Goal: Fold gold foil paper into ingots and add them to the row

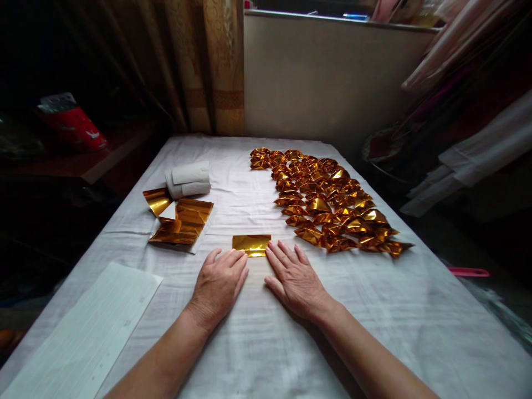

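A small folded rectangle of gold foil paper (pixel 251 244) lies flat on the white cloth in front of me. My left hand (pixel 220 279) rests palm down at its lower left edge, fingertips touching the foil. At its right edge lies my right hand (pixel 294 275), flat with the fingers stretched out and the tips on the paper. Neither hand grips anything. Several folded gold foil pieces (pixel 320 205), shaped like ingots, sit in rows to the right. On the left are loose gold foil sheets (pixel 189 221) with white backs.
A curled white paper roll (pixel 191 180) lies behind the loose sheets. A long pale sheet (pixel 89 327) is at the near left of the cloth-covered table (pixel 266 349). Beyond stand a curtain (pixel 208 66) and a wall; clothes (pixel 490 144) hang at right.
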Available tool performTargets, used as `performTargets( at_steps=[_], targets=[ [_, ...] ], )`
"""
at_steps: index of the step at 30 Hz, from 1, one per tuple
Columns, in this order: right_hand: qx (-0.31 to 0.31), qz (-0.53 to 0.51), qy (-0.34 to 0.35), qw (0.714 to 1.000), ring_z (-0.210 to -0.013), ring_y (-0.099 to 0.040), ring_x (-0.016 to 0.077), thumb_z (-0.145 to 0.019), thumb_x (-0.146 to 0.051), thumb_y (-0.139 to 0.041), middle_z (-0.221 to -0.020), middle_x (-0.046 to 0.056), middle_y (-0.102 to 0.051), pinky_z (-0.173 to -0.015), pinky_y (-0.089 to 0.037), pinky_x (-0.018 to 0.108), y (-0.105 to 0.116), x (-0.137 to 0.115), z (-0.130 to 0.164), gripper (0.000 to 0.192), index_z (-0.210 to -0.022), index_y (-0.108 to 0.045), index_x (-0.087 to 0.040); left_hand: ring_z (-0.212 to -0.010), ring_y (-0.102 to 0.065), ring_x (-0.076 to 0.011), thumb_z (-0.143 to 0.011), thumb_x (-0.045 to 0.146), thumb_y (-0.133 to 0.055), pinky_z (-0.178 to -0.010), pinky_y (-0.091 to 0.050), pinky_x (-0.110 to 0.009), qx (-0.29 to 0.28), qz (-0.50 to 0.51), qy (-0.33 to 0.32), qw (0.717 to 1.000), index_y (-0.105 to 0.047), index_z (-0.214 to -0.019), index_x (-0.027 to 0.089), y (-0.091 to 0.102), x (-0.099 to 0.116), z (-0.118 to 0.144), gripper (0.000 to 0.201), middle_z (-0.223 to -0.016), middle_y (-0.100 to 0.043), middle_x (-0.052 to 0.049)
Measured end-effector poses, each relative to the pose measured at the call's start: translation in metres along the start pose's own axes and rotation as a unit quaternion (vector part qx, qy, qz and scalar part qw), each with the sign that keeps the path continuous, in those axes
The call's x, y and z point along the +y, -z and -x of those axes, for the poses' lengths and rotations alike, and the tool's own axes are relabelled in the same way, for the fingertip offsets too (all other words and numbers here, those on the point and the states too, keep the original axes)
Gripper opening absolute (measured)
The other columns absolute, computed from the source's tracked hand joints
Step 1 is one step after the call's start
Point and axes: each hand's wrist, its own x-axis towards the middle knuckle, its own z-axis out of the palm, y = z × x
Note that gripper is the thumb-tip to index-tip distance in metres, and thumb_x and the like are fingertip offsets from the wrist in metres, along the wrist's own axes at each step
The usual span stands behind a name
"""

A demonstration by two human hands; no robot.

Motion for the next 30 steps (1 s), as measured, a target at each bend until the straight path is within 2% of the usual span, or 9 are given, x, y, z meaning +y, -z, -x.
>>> performTargets(
  at_steps=[7,11,14,17,21,24,30],
  targets=[
    [0.011,0.008,-0.007,1.0,-0.142,-0.035,0.0297,-0.094,-0.043,-0.052,-0.152,0.01,-0.041,-0.116,-0.022,0.053,0.002,0.005,0.006,0.054,-0.143,-0.048,-0.019,-0.1,-0.069,-0.0249,-0.094,0.02,-0.047,-0.1,-0.041,-0.046,0.009,-0.031,0.033,0.999,-0.069,-0.105,0.017,0.004,-0.001,0.005,0.025,-0.11,-0.074,-0.011],
    [0.055,-0.028,-0.002,0.998,-0.136,-0.043,0.0282,-0.094,-0.034,-0.051,-0.145,0.011,-0.051,-0.112,-0.029,0.05,0.002,0.008,0.001,0.045,-0.137,-0.053,-0.018,-0.096,-0.069,-0.026,-0.093,0.024,-0.05,-0.097,-0.042,-0.047,0.015,-0.031,0.059,0.998,-0.069,-0.102,0.02,0.005,-0.001,0.006,0.022,-0.108,-0.074,-0.01],
    [0.113,-0.076,-0.038,0.99,-0.124,-0.053,0.0254,-0.091,-0.027,-0.053,-0.135,0.013,-0.06,-0.104,-0.041,0.043,0.0,0.013,-0.012,0.044,-0.133,-0.055,-0.017,-0.096,-0.068,-0.0263,-0.092,0.024,-0.05,-0.097,-0.042,-0.047,0.019,-0.02,0.067,0.997,-0.069,-0.101,0.02,0.003,-0.001,0.006,0.021,-0.108,-0.074,-0.01],
    [0.135,-0.101,-0.096,0.981,-0.113,-0.058,0.0277,-0.086,-0.03,-0.059,-0.124,0.013,-0.065,-0.095,-0.046,0.044,-0.001,0.017,-0.028,0.044,-0.129,-0.057,-0.018,-0.097,-0.068,-0.0267,-0.092,0.023,-0.051,-0.097,-0.041,-0.048,0.017,-0.018,0.071,0.997,-0.069,-0.101,0.02,0.004,-0.001,0.005,0.021,-0.108,-0.074,-0.01],
    [0.124,-0.136,-0.109,0.977,-0.103,-0.059,0.0268,-0.079,-0.034,-0.069,-0.113,0.01,-0.067,-0.09,-0.047,0.04,0.002,0.022,-0.043,0.041,-0.118,-0.065,-0.023,-0.097,-0.068,-0.0264,-0.092,0.023,-0.051,-0.099,-0.039,-0.049,0.014,-0.015,0.068,0.998,-0.069,-0.101,0.021,0.006,-0.002,0.004,0.021,-0.108,-0.074,-0.009],
    [0.097,-0.163,-0.108,0.976,-0.099,-0.059,0.0243,-0.074,-0.03,-0.072,-0.103,0.007,-0.068,-0.087,-0.047,0.037,0.008,0.022,-0.048,0.03,-0.104,-0.069,-0.023,-0.098,-0.068,-0.0262,-0.092,0.022,-0.05,-0.1,-0.037,-0.05,0.012,-0.014,0.066,0.998,-0.069,-0.101,0.02,0.007,-0.003,0.004,0.021,-0.108,-0.074,-0.009],
    [0.055,-0.229,-0.128,0.963,-0.081,-0.058,0.0177,-0.072,-0.024,-0.07,-0.084,0.001,-0.067,-0.072,-0.045,0.029,0.017,0.019,-0.048,0.015,-0.085,-0.066,-0.022,-0.099,-0.068,-0.0259,-0.092,0.022,-0.052,-0.101,-0.037,-0.05,0.013,-0.017,0.064,0.998,-0.069,-0.103,0.021,0.007,-0.003,0.004,0.02,-0.11,-0.074,-0.009]
  ],
)
